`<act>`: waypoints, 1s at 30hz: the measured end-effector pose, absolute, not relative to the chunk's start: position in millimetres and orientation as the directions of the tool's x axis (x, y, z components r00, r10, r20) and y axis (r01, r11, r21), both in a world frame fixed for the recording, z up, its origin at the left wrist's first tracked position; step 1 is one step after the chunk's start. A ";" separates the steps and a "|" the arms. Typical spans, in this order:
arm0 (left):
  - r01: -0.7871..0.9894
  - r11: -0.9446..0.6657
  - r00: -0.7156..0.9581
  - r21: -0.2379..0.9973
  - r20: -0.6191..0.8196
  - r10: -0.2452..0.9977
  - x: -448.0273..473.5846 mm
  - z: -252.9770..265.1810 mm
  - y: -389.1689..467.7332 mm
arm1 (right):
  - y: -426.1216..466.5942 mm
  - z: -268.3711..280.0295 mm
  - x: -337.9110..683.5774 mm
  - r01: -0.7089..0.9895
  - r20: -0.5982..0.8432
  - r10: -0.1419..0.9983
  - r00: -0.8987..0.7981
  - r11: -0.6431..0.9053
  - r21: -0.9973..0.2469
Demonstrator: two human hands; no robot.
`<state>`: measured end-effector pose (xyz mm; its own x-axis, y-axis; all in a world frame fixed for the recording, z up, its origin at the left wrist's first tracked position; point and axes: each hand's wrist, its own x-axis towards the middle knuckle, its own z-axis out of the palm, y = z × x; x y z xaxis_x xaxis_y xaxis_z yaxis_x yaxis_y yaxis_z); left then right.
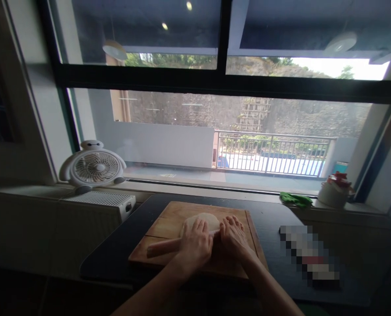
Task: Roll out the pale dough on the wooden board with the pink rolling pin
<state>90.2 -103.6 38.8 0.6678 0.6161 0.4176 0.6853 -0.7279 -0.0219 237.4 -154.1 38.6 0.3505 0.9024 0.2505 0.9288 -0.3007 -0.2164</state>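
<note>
A pale, flat round of dough (204,218) lies on a wooden cutting board (172,213). Across the near side of the dough runs a wooden rolling pin (162,248), its left end sticking out past my wrist. My left hand (197,240) is closed over the pin's middle, knuckles up, at the dough's near edge. Just to its right, my right hand (234,235) curls its fingers over the pin toward its other end, which is hidden beneath the hand. The two hands also cover part of the dough.
Under the board is a dark table (116,245). A pixelated oblong item (309,256) rests at its right. A white fan (98,168) and a radiator (93,206) stand left. On the sill are a green cloth (296,199) and a white pot (334,193), before a large window.
</note>
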 end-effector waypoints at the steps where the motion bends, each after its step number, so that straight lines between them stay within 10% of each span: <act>1: 0.676 -0.736 0.674 -0.035 0.435 0.598 85.5 38.3 -105.2 | -155.3 37.4 237.7 0.927 0.253 0.900 0.355 -0.303 -0.223; 30: 0.776 -0.626 0.598 0.075 0.227 0.769 44.2 43.0 -7.6 | -195.5 17.4 173.0 0.997 0.612 0.786 0.083 -0.059 -0.058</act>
<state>44.2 -7.6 43.0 0.5980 0.7687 0.2271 0.7762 -0.6260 0.0749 173.0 -195.5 17.4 0.0826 0.7864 0.6122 0.9965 -0.0594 -0.0581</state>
